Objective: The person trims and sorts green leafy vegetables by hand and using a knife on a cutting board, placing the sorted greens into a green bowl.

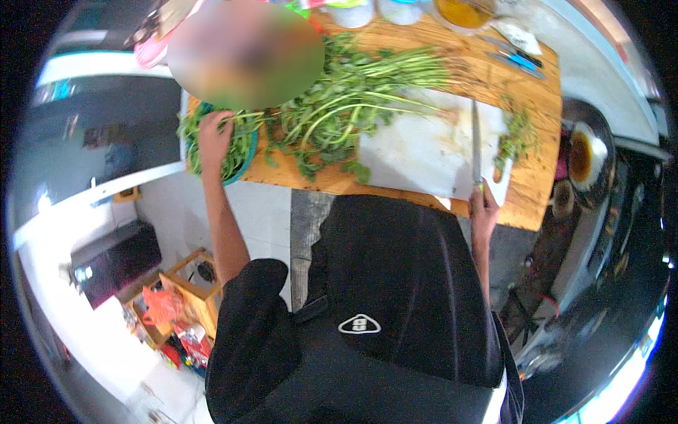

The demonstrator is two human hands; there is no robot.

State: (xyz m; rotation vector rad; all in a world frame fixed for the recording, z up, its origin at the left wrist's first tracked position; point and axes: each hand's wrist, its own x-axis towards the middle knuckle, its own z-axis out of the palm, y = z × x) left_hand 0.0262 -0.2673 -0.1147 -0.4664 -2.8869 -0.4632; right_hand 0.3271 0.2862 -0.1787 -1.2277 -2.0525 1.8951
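My right hand (484, 200) is closed around the handle of a kitchen knife (475, 143), whose blade lies along the right part of a white cutting board (418, 153). At the table's left end, my left hand (216, 132) is over a teal basket (249, 164) full of cut leafy greens (235, 151); whether its fingers hold any stems cannot be told. Between basket and board spreads a large pile of long-stemmed greens (339, 100), some stems reaching onto the board. Trimmed root ends (516, 132) lie at the board's right edge.
The wooden table (535, 185) bears knives with black and blue handles (522, 59) at its far right. Clear containers (352, 13) and a bowl of amber liquid (466, 11) stand along the far edge. A wok (601, 122) is beyond the right side. A blurred patch hides the far left.
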